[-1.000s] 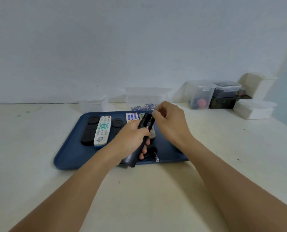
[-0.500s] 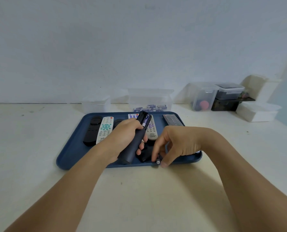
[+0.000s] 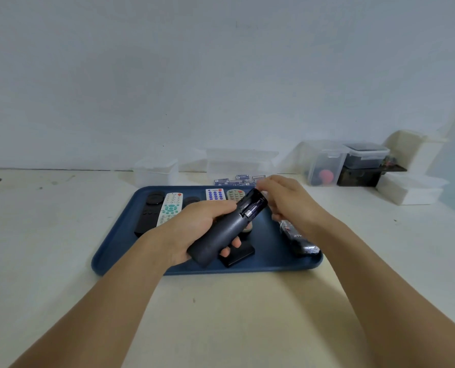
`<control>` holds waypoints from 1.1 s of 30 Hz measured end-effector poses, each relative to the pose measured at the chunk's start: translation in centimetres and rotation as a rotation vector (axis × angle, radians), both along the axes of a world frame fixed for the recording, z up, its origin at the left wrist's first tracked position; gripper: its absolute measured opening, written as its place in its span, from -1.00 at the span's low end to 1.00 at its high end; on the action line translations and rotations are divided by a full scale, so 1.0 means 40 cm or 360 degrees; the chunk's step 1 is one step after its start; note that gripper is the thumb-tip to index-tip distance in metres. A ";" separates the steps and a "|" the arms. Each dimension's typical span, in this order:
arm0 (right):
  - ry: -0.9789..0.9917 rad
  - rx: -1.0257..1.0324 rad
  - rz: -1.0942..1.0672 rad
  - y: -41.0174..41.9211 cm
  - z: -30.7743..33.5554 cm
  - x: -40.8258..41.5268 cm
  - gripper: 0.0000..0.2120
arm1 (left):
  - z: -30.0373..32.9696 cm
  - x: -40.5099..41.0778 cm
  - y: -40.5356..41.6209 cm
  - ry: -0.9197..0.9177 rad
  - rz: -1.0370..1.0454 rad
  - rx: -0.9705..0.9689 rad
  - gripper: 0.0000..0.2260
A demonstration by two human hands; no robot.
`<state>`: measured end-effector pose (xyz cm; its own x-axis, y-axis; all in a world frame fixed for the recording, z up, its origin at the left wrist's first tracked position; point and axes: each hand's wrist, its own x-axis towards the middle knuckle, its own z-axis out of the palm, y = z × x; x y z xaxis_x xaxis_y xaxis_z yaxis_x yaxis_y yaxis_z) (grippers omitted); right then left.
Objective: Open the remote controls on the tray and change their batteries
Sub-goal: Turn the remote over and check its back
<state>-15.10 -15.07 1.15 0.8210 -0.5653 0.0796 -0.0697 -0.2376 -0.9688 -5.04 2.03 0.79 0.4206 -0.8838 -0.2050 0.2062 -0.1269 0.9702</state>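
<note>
The left hand [image 3: 194,229] wraps the light, rigid dark remote [image 3: 226,229] above the tray [image 3: 115,251], best held mid-body. Right hand [image 3: 287,203] fingers curl beside its open compartment; contents unclear.

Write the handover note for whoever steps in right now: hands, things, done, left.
Left hand: grips the dark remote above the tray, back up, battery bay open, one battery seated.
Right hand: fingers curled at the open bay's far end; whether it holds anything cannot be told.
Cover: on the tray, beside the held remote.
Other remotes: on the tray, face up.
Loose batteries: on the table behind the tray.
Done: this remote opened.
Left: finish its batteries, refit the cover, do the others.
</note>
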 end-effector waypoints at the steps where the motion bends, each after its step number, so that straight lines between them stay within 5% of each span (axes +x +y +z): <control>1: 0.0082 -0.0043 0.0085 -0.001 -0.006 -0.003 -0.66 | 0.001 0.000 -0.001 -0.0015 0.0028 -0.0013 -0.70; 5: 0.0053 -0.0002 0.0228 0.012 -0.012 -0.001 -0.64 | 0.015 0.015 0.011 -0.0054 0.0120 -0.0020 -0.67; 10: 0.0081 0.0511 0.0134 0.035 -0.008 0.004 -0.70 | 0.032 0.062 0.034 0.0673 0.0316 -0.0458 -0.45; 13: 0.0199 0.0569 0.0320 0.080 -0.010 0.001 -0.64 | 0.007 0.062 0.004 0.0341 0.0449 -0.0600 -0.65; 16: 0.0222 0.0059 0.0296 0.130 -0.027 0.018 -0.51 | -0.015 0.035 -0.034 0.0110 0.0522 -0.0549 -0.83; 19: -0.0017 -0.0808 -0.0086 0.131 -0.044 0.035 -0.42 | -0.012 0.025 -0.045 0.0425 0.0655 -0.0666 -0.77; 22: -0.0338 -0.0822 -0.0062 0.124 -0.037 0.026 -0.65 | -0.006 0.024 -0.043 0.0664 0.0627 -0.0685 -0.73; 27: -0.0576 -0.0795 0.0216 0.146 -0.031 0.017 -0.92 | -0.003 0.021 -0.029 0.0629 0.0519 -0.0577 -0.67; 33: -0.0470 -0.0947 0.0284 0.143 -0.052 0.024 -0.71 | -0.001 0.013 -0.023 0.0567 0.0514 -0.0479 -0.66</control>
